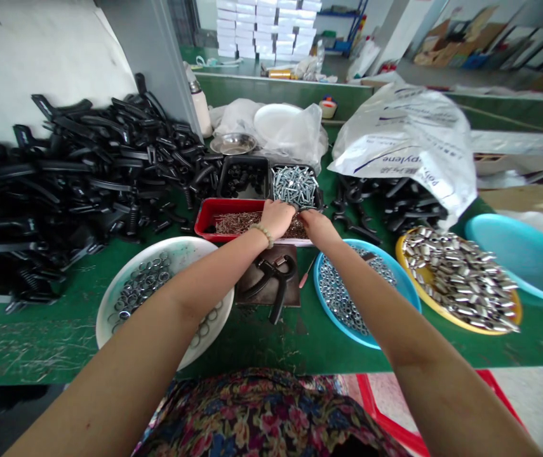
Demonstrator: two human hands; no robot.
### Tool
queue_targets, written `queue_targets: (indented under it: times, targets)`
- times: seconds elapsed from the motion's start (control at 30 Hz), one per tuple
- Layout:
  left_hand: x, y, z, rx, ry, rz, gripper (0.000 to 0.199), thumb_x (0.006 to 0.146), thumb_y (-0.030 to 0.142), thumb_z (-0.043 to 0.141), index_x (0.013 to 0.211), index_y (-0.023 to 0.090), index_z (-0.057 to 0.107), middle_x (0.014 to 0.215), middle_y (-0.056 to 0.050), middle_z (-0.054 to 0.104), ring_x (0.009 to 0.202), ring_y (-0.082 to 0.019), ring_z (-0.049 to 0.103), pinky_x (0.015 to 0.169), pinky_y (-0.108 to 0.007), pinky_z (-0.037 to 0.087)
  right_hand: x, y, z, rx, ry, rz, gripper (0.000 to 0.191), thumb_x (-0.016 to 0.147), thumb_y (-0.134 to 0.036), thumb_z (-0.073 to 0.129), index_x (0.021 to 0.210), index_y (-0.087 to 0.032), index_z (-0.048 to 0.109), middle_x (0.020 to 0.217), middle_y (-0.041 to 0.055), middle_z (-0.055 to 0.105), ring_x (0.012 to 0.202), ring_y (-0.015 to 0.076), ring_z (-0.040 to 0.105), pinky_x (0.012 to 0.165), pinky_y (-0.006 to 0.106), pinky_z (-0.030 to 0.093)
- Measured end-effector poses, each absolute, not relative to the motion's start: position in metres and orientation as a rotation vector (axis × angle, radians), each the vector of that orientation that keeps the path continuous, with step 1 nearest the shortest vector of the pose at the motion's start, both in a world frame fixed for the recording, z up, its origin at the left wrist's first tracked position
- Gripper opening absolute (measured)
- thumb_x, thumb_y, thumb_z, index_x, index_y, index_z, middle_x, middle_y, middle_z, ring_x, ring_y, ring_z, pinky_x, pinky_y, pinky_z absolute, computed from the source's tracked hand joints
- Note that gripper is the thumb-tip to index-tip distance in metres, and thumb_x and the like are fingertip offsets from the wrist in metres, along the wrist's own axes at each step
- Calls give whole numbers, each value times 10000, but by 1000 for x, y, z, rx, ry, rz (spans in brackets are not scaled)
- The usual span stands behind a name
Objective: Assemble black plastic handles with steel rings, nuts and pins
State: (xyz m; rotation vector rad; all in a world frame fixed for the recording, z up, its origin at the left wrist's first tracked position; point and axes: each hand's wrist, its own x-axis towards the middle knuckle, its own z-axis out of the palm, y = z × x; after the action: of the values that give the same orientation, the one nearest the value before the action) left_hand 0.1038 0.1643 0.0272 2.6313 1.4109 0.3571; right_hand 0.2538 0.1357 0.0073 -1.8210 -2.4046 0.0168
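My left hand [278, 219], with a beaded bracelet at the wrist, reaches over the red bin [204, 219] of thin copper-coloured pins. Its fingers are curled at the front edge of the black bin of silver screws [294, 181]; what they hold is hidden. Close by on the right, my right hand [319, 227] has its fingertips pinched over a bin of small brownish parts [296, 228], and I cannot see what is in them. Below both hands, a black plier-like handle assembly [275, 274] lies on a dark metal plate [293, 295].
A white basin [109, 279] of metal rings stands left, a blue basin [371, 343] of small nuts right. Beyond it is a yellow tray [423, 279] of metal sleeves. Black handles [85, 165] are heaped far left; a plastic sack [404, 133] sits back right.
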Motion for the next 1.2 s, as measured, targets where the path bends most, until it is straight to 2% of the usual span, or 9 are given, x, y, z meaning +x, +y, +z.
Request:
queue_targets:
  times: [0.13,0.2,0.33,0.5,0.67,0.83,0.97,1.2]
  targets:
    - [75,126,37,2452,1240,529,204,895,267,492,969,151,642,933,-74,691,874,-179,625,813,-289,437,257,135,6,-1800,-2371,62,250,901,-138,400,1006,-138,626,976,121,629,897,199,585,767,265,418]
    - [54,98,33,2296,1120,609,173,867,271,541,965,174,644,911,-36,691,852,-165,631,817,-269,452,258,135,5,-1792,-2357,86,249,895,-126,411,1017,-146,628,974,112,637,905,193,589,779,258,419]
    - [29,56,15,2230,1135,610,140,849,277,560,879,174,650,931,-38,647,876,-169,599,836,-272,454,257,136,4,-1776,-2339,111,242,882,-116,433,1029,-150,623,989,108,645,907,188,596,789,252,421]
    - [30,48,5,2274,1151,586,157,879,283,513,916,171,617,949,-31,604,846,-146,565,804,-254,450,253,134,9,-1738,-2327,101,223,879,-139,449,1030,-148,611,982,99,653,911,186,595,794,254,422]
    - [31,47,2,2554,1161,439,238,920,300,434,924,158,624,936,-53,591,892,-177,528,832,-294,431,253,131,14,-1706,-2299,92,229,878,-142,441,1022,-148,619,996,99,657,920,182,594,801,257,421]
    - [25,42,0,2807,1042,276,251,930,232,394,965,150,629,998,-82,581,914,-198,509,830,-319,430,255,127,16,-1667,-2220,110,221,869,-146,444,1000,-146,622,973,95,672,916,183,604,813,269,430]
    - [23,40,4,2899,968,167,227,914,201,414,934,130,629,1002,-105,566,906,-214,506,802,-331,441,256,103,17,-1594,-1960,319,167,836,-171,490,939,-166,622,844,52,690,795,169,650,747,271,478]
    - [25,31,10,2882,1045,53,242,919,187,376,983,146,606,1054,-93,549,901,-205,504,765,-311,454,249,47,10,-1499,-1731,787,150,863,-227,464,931,-195,593,838,40,674,759,168,695,704,293,543]
